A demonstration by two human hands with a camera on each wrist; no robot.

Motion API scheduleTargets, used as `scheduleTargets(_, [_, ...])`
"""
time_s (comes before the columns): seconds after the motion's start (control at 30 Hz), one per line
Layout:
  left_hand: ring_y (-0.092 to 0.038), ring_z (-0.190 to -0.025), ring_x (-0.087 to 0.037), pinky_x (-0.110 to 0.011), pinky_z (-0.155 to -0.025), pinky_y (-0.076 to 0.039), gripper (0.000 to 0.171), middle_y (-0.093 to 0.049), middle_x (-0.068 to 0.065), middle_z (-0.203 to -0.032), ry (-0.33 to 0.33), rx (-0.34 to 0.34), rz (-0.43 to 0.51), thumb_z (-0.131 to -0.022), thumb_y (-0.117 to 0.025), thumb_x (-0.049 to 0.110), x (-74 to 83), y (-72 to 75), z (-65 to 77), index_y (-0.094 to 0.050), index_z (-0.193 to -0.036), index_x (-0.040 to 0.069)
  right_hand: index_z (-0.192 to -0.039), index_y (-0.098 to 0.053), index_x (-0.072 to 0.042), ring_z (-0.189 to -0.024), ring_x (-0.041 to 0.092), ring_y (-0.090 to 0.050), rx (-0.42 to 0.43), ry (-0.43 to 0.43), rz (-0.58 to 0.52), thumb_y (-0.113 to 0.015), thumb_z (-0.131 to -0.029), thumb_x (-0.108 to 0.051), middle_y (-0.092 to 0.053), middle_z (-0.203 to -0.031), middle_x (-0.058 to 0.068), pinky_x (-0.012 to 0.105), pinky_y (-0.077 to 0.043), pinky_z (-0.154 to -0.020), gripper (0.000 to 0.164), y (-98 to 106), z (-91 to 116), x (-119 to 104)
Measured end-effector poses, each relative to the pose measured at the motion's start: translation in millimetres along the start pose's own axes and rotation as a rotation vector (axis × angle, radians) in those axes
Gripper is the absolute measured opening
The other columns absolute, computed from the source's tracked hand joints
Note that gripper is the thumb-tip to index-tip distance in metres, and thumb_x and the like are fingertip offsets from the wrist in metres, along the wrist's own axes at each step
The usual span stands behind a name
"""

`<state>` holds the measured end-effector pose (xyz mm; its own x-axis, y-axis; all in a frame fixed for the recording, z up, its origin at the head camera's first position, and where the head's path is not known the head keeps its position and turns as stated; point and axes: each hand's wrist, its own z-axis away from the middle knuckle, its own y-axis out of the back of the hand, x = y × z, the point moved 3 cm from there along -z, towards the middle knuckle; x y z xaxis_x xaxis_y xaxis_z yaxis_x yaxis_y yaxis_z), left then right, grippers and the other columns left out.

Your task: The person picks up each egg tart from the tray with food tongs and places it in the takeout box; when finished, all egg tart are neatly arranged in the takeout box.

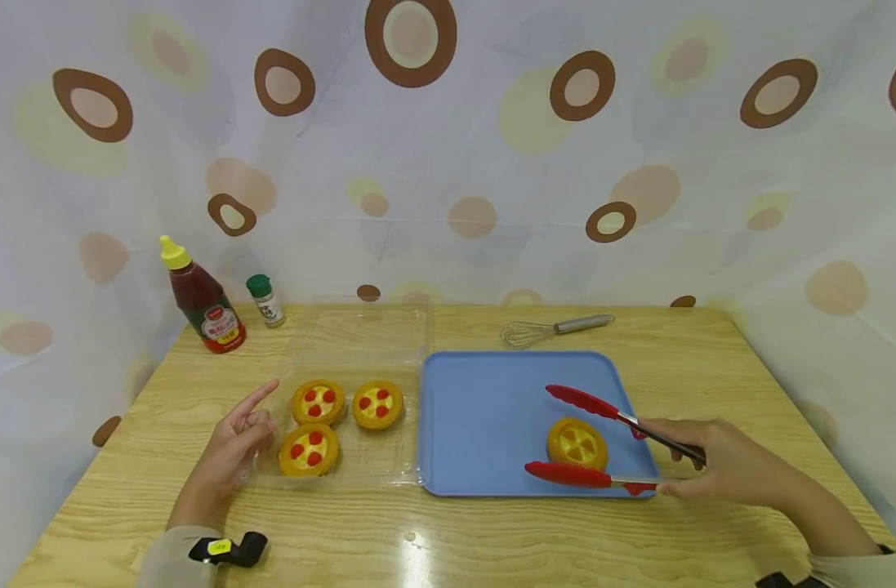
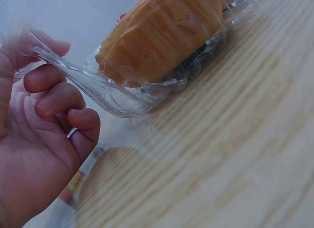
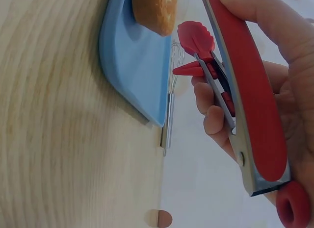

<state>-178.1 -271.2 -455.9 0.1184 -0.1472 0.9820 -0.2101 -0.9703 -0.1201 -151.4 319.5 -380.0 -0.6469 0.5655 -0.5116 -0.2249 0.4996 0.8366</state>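
Note:
My right hand [image 1: 734,461] grips a pair of red-tipped tongs [image 3: 250,90]. The tongs' arms are spread, one tip beyond the tart [image 1: 578,441] and the other at its near side. That tart, with a yellow criss-cross top, lies on the blue tray [image 1: 484,416]. On the left, my left hand [image 1: 234,449] pinches the edge of a clear plastic box [image 2: 93,88], its index finger stretched along the side in the head view. Inside the box sit three tarts with red-dotted tops, among them a front one [image 1: 308,451]. The box's lid [image 1: 359,335] is folded back.
A whisk [image 1: 558,328] lies behind the tray. At the back left stand a red sauce bottle [image 1: 208,306] with a yellow nozzle and a small green-capped shaker [image 1: 266,302]. A patterned curtain [image 1: 470,163] hangs behind the wooden table [image 1: 330,539].

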Motion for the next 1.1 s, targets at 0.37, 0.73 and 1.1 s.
scheduleTargets(0.37, [-0.030, -0.060, -0.019, -0.029, -0.056, -0.027, 0.052, -0.033, 0.000, -0.066, 0.028, 0.015, -0.006, -0.095, -0.043, -0.007, 1.7, -0.4, -1.1, -0.038, -0.142, 0.016, -0.128, -0.059, -0.008, -0.057, -0.009, -0.032, 0.003, 0.001, -0.018, -0.082, -0.072, -0.012, -0.046, -0.071, -0.014, 0.013, -0.033, -0.045, 0.061, -2, 15, 11])
scheduleTargets(0.73, [-0.033, -0.060, -0.016, -0.025, -0.055, -0.031, 0.051, -0.034, 0.001, -0.066, 0.043, 0.036, -0.018, -0.095, -0.045, -0.005, 1.3, -0.7, -2.0, -0.040, -0.140, 0.018, -0.123, -0.063, -0.009, -0.057, -0.009, -0.032, 0.004, 0.023, -0.079, -0.079, -0.073, -0.005, -0.063, -0.097, -0.011, 0.012, -0.033, -0.044, 0.054, -2, 20, 15])
scheduleTargets(1.1, [-0.028, -0.060, -0.019, -0.032, -0.058, -0.023, 0.051, -0.030, -0.002, -0.067, 0.024, 0.014, 0.009, -0.095, -0.045, -0.006, 0.9, 0.5, -1.4, -0.040, -0.140, 0.017, -0.125, -0.063, -0.010, -0.058, -0.008, -0.033, 0.014, 0.042, -0.112, -0.078, -0.073, -0.002, -0.065, -0.096, -0.013, 0.012, -0.032, -0.042, 0.055, -5, 21, 21])
